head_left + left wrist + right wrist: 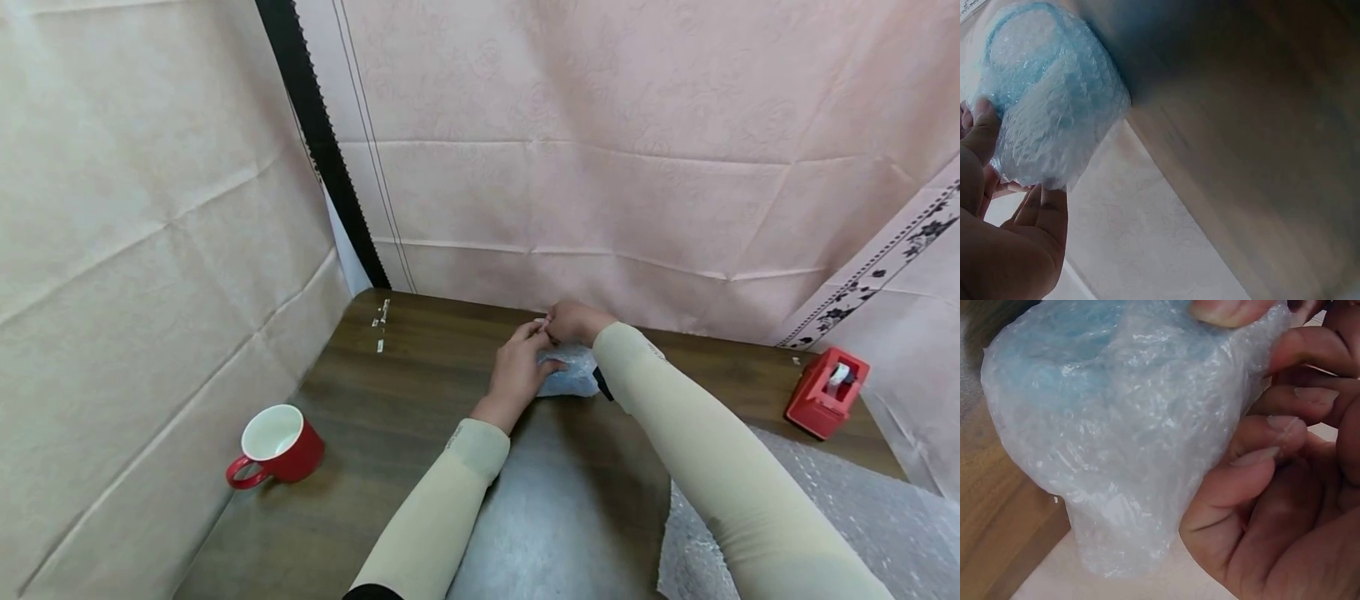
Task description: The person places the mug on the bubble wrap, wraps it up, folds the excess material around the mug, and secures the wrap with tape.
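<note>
"Where was the bubble-wrapped bundle [573,377]?"

"At the tabletop's [405,392] far edge, three o'clock from the left hand [516,372] gripping it, six from the right hand [579,322] pinching its edge. Its narrow end seemed aimed at twelve."

"Containers?"

"A red mug [300,454] stood at eight, white inside showing; the bundle apparently held something pale blue."
</note>
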`<state>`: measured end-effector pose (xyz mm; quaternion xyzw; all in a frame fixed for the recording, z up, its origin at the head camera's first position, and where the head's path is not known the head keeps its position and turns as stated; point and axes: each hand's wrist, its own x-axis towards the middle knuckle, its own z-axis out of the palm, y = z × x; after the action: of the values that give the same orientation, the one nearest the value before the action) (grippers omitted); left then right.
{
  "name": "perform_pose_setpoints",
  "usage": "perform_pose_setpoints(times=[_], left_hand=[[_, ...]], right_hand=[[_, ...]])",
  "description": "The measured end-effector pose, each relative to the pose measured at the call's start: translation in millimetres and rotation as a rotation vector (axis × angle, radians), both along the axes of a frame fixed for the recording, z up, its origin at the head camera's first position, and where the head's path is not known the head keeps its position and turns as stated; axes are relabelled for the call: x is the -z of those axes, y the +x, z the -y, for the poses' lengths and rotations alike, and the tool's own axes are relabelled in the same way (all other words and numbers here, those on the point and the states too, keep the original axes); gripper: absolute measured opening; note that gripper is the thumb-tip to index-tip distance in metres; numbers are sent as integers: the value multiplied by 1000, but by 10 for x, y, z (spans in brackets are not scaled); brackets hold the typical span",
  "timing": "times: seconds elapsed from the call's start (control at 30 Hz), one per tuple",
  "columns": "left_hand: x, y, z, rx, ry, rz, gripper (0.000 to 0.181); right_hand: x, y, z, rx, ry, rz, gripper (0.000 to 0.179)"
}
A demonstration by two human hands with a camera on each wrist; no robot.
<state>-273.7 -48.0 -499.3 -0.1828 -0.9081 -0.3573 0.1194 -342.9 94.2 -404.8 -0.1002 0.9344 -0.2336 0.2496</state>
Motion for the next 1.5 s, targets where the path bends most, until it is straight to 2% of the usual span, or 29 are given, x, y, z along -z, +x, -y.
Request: perform_pose_setpoints(times=[0.13, 0.23, 0.4, 0.47, 0.53, 0.7, 0.8, 0.9, 1.07, 1.17, 1.27, 1.33, 1.5], left_hand=[[-33, -13, -21, -7, -67, 20, 31], [-63, -29, -28, 2, -101, 32, 33], [-109, -59, -2, -2, -108, 23, 35], [-120, -72, 13, -6, -109, 21, 36], [-129, -87, 20, -8, -113, 23, 36], [-142, -112, 8, -21, -111, 55, 34], [-136, -114, -5, -30, -118, 71, 33], [-127, -113, -11, -32, -124, 70, 33], [-113, -106, -9, -48, -112, 67, 34], [-102, -96, -11, -49, -103, 67, 34], [-97, -81, -22, -38, -94, 68, 34], [-97, -72, -33, -33, -89, 72, 34], [-97, -42, -49, -40, -67, 87, 35]], right_hand=[[-69, 27, -66, 22, -34, 81, 26], [-249, 75, -146, 60, -48, 148, 28], [-558, 127, -279, 104, -110, 169, 52], [-614, 137, -330, 100, -112, 165, 55], [-623, 142, -377, 90, -72, 160, 52], [-518, 154, -466, 1, 65, 101, 17], [-442, 173, -509, -22, 60, 75, 15], [-400, 202, -543, 0, 23, 40, 15], [-322, 224, -620, 90, -60, 21, 23], [-194, 220, -742, 161, -125, -17, 29], [-20, 211, -909, 197, -169, -44, 32], [81, 210, -996, 218, -215, -22, 31], [254, 202, -1099, 266, -358, 98, 25]])
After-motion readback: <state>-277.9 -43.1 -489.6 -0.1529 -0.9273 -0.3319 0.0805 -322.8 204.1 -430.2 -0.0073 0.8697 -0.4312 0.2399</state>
